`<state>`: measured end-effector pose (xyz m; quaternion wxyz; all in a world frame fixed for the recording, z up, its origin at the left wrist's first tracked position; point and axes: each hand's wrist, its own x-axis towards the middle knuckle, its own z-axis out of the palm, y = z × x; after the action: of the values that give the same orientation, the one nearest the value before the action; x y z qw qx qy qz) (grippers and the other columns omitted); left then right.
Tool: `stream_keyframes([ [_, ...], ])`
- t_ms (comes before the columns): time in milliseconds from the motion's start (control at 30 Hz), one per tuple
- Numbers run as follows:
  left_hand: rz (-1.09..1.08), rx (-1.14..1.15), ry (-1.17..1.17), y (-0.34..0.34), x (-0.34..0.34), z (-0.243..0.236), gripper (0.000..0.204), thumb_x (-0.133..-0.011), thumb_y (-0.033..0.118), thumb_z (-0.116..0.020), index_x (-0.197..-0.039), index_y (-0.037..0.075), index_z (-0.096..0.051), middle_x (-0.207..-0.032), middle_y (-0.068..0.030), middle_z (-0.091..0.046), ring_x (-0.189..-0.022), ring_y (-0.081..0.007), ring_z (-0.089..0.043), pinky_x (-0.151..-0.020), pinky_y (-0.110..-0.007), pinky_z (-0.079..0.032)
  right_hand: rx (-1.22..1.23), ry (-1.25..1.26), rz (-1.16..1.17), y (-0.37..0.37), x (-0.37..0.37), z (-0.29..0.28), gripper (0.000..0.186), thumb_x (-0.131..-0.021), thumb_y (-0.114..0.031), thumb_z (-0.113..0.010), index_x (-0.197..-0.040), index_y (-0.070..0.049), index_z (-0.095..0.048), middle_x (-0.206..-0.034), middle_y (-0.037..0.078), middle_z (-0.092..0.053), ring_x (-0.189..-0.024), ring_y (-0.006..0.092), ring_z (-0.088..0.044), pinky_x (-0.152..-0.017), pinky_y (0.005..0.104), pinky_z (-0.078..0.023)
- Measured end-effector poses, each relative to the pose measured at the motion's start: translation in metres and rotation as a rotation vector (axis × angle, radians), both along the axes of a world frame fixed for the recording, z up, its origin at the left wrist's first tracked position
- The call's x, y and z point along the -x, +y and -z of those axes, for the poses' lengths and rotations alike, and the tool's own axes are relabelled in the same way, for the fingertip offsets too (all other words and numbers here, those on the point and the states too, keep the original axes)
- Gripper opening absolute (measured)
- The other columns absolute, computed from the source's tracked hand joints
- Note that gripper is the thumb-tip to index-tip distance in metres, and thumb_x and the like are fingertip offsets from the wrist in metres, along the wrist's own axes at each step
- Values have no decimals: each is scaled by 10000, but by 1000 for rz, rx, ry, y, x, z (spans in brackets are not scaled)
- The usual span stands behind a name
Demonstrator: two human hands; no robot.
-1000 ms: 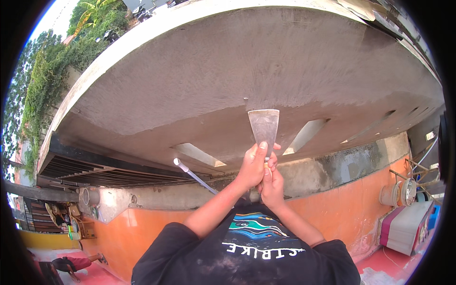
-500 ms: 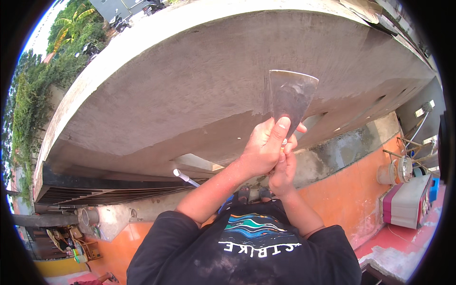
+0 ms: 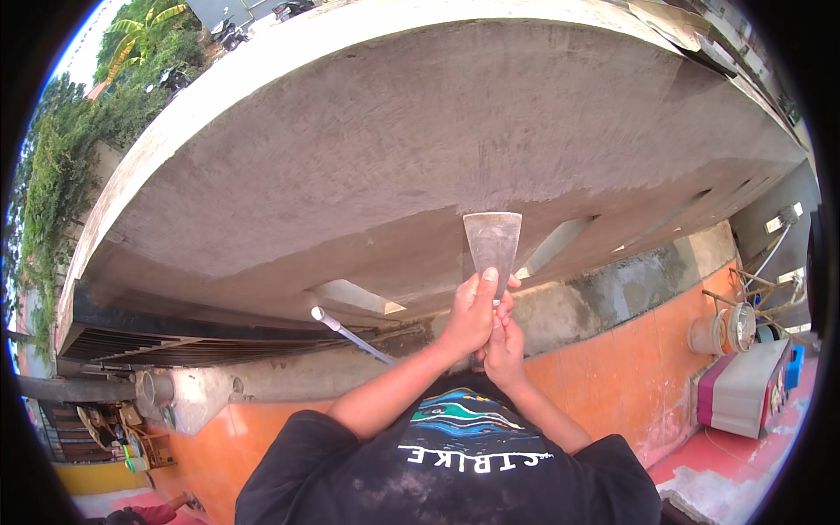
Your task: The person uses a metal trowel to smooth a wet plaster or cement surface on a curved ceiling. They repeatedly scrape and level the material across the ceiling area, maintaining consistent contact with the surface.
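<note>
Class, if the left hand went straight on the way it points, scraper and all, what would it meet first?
Probably the grey wall, with the scraper blade arriving ahead of the left hand; depth is unclear: the blade may already touch it.

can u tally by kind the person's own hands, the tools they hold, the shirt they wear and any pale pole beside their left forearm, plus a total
Bare left hand and bare right hand: 2
Flat, flared metal-bladed scraper: 1
Black short-sleeved printed shirt: 1
Pale slender pole with a white end: 1
Total: 5
</note>
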<state>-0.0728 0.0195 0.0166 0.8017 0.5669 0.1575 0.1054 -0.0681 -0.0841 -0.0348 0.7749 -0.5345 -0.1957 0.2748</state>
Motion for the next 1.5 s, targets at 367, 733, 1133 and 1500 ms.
stream_keyframes([
  [367, -11, -147, -286, 6, -26, -80, 522, -1069, 441, -327, -1020, -28, -551, -630, -21, -491, -584, -97, -482, -543, -258, -426, -188, -217, -127, 8, -53, -65, 342, -1060, -363, -374, -1031, -42, -489, -719, 4, -519, -556, 65, -484, -493, 218, -395],
  [733, -170, 55, -24, -20, -10, 8, 498, -1058, 449, -369, -1020, -7, -563, -650, -16, -491, -584, -82, -478, -543, -247, -433, -40, 22, -197, -20, -28, 9, 307, -1074, -305, -348, -1014, -37, -484, -728, 18, -524, -564, 82, -494, -526, 235, -416],
  [1133, -145, 28, -125, -11, -18, 2, 538, -1052, 482, -360, -955, -21, -523, -603, -28, -452, -538, -116, -461, -539, -261, -422, -44, -86, -151, -4, -35, -2, 246, -1066, -228, -390, -1034, -12, -503, -742, -8, -512, -579, 55, -484, -512, 218, -390],
  [1500, -153, -203, -167, -20, -17, -59, 532, -1055, 471, -358, -963, -8, -574, -618, -16, -504, -557, -87, -491, -538, -245, -433, -215, -92, -215, -8, -44, -49, 317, -1075, -311, -343, -1013, -41, -495, -687, -9, -498, -543, 62, -475, -491, 219, -393],
])
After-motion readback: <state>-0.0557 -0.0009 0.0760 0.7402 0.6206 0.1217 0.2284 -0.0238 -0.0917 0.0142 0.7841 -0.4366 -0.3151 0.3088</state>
